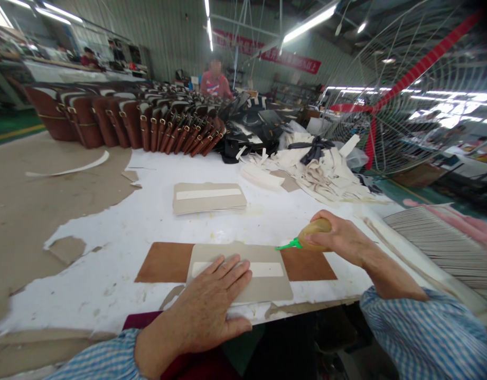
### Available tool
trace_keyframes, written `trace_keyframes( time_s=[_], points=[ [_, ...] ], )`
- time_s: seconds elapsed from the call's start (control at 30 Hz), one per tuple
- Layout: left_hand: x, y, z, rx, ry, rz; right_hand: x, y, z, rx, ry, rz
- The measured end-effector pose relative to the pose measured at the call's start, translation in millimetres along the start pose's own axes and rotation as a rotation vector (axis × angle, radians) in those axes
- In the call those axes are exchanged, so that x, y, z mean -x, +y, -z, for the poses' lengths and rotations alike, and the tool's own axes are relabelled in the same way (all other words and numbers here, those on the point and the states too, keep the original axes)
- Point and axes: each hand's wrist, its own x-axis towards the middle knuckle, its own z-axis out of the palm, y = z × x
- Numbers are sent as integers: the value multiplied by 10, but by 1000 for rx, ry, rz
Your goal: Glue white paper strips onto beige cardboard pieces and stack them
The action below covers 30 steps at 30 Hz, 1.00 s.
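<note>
My left hand (212,298) lies flat, fingers stretched out, on a grey-beige board panel (235,253) with a white strip (267,269) along its middle. Under the panel, brown leather (164,262) sticks out on both sides; whether it is one piece is hidden. In my right hand (338,235) is a yellowish glue bottle (315,232), gripped around its body and tilted. Its green nozzle (290,245) points left, with the tip at the panel's upper right corner. Farther back lies a small stack of similar panels (209,207), a white strip on the top one.
Rows of brown leather bags with buckles (124,119) stand at the back left. Black pieces (255,126) and a heap of pale scraps (326,169) lie behind. A caged fan (386,100) with red blades and stacked grey sheets (445,243) are at right. A person (216,82) is beyond the table.
</note>
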Motion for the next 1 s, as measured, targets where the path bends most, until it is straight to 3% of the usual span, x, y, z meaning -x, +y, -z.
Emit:
trace_keyframes(
  time_s=[0.53, 1.0],
  points=[
    [3, -12, -19, -1, 53, -23, -67, -481, -147, -3, -92, 70],
    [-17, 17, 53, 30, -29, 5, -95, -838, -279, -31, -137, 151]
  ],
)
